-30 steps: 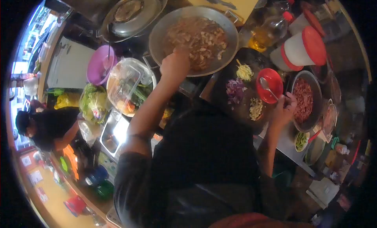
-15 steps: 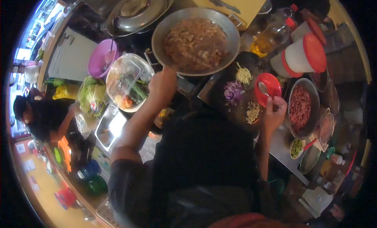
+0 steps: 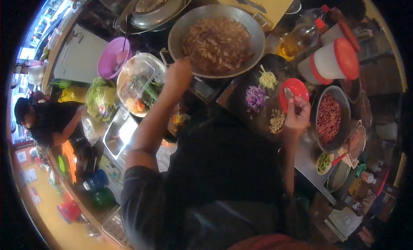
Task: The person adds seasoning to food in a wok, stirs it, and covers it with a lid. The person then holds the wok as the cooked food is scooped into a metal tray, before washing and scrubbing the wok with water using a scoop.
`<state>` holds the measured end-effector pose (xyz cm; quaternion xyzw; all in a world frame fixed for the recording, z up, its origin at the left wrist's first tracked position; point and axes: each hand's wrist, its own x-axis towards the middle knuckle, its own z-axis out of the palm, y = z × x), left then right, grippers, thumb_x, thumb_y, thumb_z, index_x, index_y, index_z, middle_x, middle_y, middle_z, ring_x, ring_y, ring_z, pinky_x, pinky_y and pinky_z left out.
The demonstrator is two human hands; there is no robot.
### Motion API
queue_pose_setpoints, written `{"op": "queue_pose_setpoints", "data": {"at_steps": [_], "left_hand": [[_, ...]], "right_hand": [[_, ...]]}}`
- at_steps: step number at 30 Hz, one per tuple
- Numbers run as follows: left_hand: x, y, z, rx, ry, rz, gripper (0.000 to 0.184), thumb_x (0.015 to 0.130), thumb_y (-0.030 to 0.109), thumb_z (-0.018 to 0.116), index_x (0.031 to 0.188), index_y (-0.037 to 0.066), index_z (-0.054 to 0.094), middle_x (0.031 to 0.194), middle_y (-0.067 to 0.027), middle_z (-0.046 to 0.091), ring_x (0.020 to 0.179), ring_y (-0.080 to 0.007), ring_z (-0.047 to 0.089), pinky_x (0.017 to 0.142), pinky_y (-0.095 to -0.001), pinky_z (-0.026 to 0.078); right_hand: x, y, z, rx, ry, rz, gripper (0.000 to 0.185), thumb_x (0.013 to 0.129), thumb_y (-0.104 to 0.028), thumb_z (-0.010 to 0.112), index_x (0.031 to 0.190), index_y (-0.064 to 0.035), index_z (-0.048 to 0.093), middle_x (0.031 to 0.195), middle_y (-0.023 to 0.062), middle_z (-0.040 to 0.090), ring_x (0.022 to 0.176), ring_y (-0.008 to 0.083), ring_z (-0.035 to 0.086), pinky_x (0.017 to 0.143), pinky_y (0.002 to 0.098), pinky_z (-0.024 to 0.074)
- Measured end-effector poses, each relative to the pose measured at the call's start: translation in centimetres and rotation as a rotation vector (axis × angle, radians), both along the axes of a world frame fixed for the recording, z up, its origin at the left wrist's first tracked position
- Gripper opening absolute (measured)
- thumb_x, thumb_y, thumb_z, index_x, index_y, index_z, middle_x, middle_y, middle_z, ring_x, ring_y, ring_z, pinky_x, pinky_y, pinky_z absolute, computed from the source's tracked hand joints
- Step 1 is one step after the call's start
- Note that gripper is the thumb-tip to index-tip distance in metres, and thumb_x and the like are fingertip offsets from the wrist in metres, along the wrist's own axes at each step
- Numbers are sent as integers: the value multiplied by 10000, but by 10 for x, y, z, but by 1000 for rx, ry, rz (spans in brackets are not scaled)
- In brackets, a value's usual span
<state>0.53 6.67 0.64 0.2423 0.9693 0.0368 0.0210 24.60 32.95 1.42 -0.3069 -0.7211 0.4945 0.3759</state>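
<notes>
While the right hand (image 3: 297,114) pinches the spoon (image 3: 288,93) by its handle, the red bowl (image 3: 300,87) supports its tip; chopped purple onion (image 3: 256,98) lies left, apparently for easy reach. The left hand (image 3: 178,78) curls beside the far wok's (image 3: 176,40) near-left rim, its grip unclear.

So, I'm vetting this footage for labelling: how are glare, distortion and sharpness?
Head view: fisheye bowing and black corners; head view, left: glare whites out part of the metal tray; head view, centre: the dark clothing loses detail in shadow; head view, throughout: softness, though the left hand and right hand are readable.
</notes>
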Motion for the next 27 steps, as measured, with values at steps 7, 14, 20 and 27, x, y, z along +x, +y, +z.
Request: {"op": "queue_pose_setpoints", "data": {"at_steps": [7, 14, 20, 27], "left_hand": [[44, -51, 94, -97, 34, -9, 311, 821, 136, 431, 1077, 156, 606, 881, -155, 611, 819, -330, 614, 668, -447, 488], [33, -23, 45, 42, -76, 58, 262, 797, 115, 454, 1021, 99, 589, 860, -165, 611, 785, -366, 608, 671, -473, 481], [66, 14, 53, 167, -222, -98, 233, 786, 120, 452, 974, 84, 585, 820, -187, 629, 771, -381, 607, 675, -489, 481], [43, 34, 34, 166, -238, 1, 274, 765, 116, 464, 1014, 100, 577, 874, -202, 624, 795, -350, 616, 678, -476, 484]], "right_hand": [[2, 5, 1, 10, 49, -8, 105, 867, -62, 556, 961, -32, 518, 813, 16, 527, 736, 85, 494, 690, 220, 407], [-9, -7, 21, -353, -1, 140, 358, 949, -152, 401, 1278, -12, 388, 999, 123, 590, 875, 169, 576, 803, 282, 446], [-20, -4, 7, 131, 221, 98, 443, 963, -194, 367, 1362, -32, 263, 1063, 182, 584, 891, 203, 594, 822, 314, 450], [-6, -13, 20, -172, 6, 122, 501, 957, -185, 366, 1390, -18, 177, 1129, 226, 549, 1022, 266, 555, 966, 374, 356]]}}
